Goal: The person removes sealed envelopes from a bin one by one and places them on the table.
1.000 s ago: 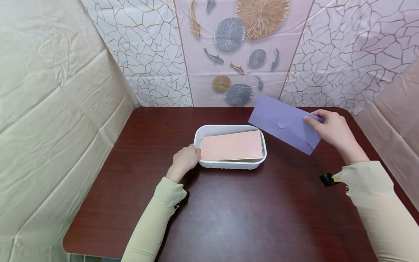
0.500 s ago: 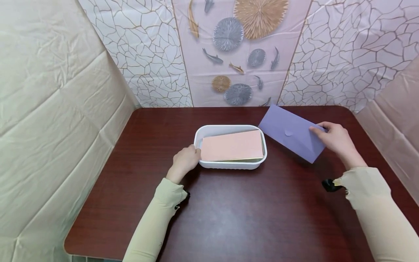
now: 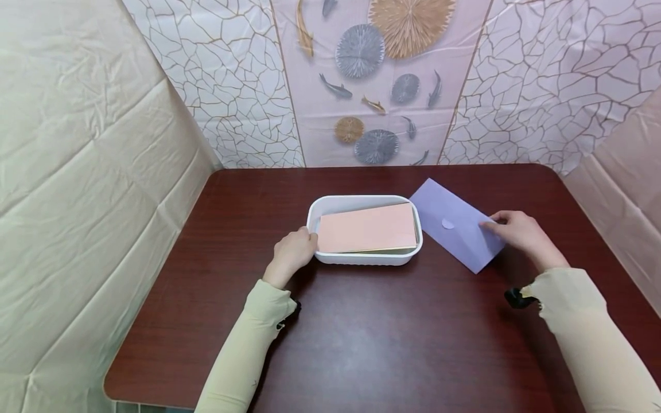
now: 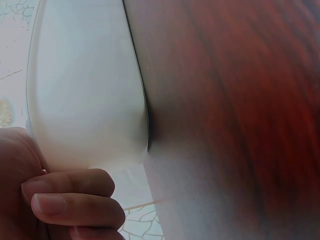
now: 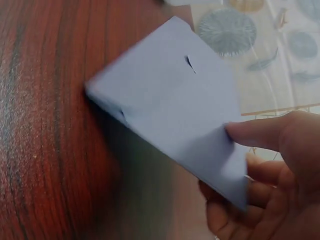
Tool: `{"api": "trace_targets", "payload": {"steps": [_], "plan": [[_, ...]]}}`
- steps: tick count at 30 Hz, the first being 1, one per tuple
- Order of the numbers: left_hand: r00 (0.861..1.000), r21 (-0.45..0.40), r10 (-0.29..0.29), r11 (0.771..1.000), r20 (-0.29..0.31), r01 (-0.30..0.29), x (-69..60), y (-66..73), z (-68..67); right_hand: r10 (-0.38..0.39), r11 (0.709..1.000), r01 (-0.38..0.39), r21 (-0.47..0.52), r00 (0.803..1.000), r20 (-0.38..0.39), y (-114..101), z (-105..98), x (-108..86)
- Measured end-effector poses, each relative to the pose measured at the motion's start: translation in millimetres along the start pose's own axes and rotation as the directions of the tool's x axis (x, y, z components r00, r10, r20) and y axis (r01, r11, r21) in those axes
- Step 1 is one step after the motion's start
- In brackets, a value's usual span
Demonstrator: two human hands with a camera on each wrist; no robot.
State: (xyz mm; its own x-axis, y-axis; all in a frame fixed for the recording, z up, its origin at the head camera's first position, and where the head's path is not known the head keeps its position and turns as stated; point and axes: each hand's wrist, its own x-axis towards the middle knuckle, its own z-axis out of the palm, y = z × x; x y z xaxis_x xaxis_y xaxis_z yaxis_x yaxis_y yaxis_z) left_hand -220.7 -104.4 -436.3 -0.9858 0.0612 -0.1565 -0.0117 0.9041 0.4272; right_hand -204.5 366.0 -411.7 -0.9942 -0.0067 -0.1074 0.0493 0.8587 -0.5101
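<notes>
A purple envelope [image 3: 457, 226] with a small round flap tab lies slanted just right of the white basket, low over the table. My right hand [image 3: 521, 235] pinches its right end, thumb on top and fingers beneath, as the right wrist view shows with the envelope [image 5: 170, 95]. The white plastic basket [image 3: 361, 260] stands on the table and holds a pink envelope [image 3: 366, 229] on top, with a yellowish edge showing under it. My left hand [image 3: 294, 252] grips the basket's left end; in the left wrist view its fingers [image 4: 80, 207] curl at the basket wall [image 4: 90, 85].
The dark red-brown wooden table [image 3: 361, 338] has rounded corners. Behind it hangs a patterned cloth backdrop [image 3: 374, 86]. Beige cloth [image 3: 93, 201] borders the left side, and pinkish cloth [image 3: 619, 189] the right.
My right hand has lowered the purple envelope toward the table, its near corner coming closer to me. The left hand and basket have stayed nearly in place.
</notes>
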Motion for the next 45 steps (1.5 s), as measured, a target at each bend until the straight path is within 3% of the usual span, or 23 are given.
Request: {"api": "trace_targets", "payload": {"steps": [9,17,24,45], "plan": [[1.0,0.001,0.001,1.0,0.007,-0.001,-0.5,-0.2,-0.4,0.009,0.995,0.013,-0.099,0.978,0.21,-6.9,7.6,-2.8],[1.0,0.002,-0.004,1.0,0.023,0.004,-0.7,2.3,-0.7,0.038,0.991,0.003,-0.135,0.952,0.303,-17.3,13.0,-5.2],[1.0,-0.006,0.001,1.0,0.031,-0.001,0.2,7.9,0.5,0.033,0.991,0.011,-0.132,0.947,0.321,-16.9,14.0,-8.3],[0.999,-0.012,-0.017,1.0,0.043,0.018,-0.4,-0.4,-1.8,0.033,0.995,0.001,-0.104,0.946,0.324,-18.1,27.3,-1.3]]}}
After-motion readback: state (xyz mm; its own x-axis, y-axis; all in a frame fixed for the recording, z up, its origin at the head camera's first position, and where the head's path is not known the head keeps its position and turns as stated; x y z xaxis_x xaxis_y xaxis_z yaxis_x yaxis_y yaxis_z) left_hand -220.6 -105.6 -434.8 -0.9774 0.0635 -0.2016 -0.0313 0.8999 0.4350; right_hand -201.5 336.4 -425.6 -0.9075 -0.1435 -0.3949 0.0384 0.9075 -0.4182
